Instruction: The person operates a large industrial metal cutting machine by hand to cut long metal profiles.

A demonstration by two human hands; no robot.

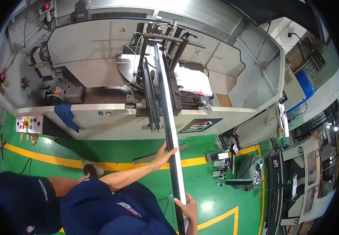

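A long straight bar (171,133), white on one face and black on the other, runs from the machine's clamp area down to the bottom edge. My left hand (163,156) is closed around its middle part, thumb over the white face. Nearer to me, my right hand (188,207) grips the same bar from its right side. Beside the bar, on the left, a shorter dark profile (149,96) rests on the machine (126,111), its near end sticking out past the front edge. The long bar's far end lies under the metal clamp frame (173,39).
A co-worker in dark blue (20,203) is at the lower left, one forearm showing. A button panel (29,124) and blue cloth (65,116) are on the machine's front left. Metal pieces (221,164) and a grey-green bag (249,170) lie on the floor at right.
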